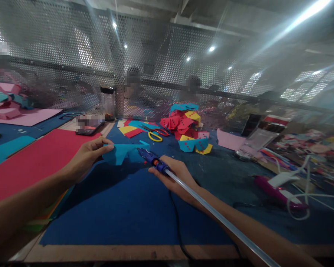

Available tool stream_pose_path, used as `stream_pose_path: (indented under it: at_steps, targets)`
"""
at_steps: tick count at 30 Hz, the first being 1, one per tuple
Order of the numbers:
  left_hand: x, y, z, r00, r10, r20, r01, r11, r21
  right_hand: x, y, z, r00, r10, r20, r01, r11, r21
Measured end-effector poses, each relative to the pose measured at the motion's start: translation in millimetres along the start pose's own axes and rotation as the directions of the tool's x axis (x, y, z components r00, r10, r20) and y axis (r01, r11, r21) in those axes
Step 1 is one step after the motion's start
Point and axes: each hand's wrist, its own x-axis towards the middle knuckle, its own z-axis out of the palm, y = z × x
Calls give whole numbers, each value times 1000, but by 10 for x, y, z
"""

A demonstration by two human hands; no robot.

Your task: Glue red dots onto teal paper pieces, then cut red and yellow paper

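Note:
Between the thumb and fingers of my left hand is a light-blue paper cutout, held up above the dark blue table cover. My right hand is wrapped round a blue hot glue gun, its nozzle at the right part of the cutout. Whether the tip touches the paper I cannot tell. A long clear glue stick sticks out of the gun's back, running toward the lower right. Beyond the hands lie yellow-and-red-handled scissors and a heap of red, blue and yellow folded paper pieces.
Red paper sheets cover the left side. A phone and a clear jar stand behind them. At right are a tilted clear jar, a magenta power strip with white cables, and paper scraps. A perforated metal screen closes the back.

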Motion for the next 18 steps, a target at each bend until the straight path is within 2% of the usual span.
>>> stream_pose_path:
  at_steps: [10,18]
  targets:
    - [9,-5,7,1000,-1,-2,1,1000,2,-3,-1,16,1000,20,-8,-20,999,26]
    - [15,-6,-6,1000,-8,-17,8,1000,-9,21,-14,-4,989,148,-16,-143,972,188]
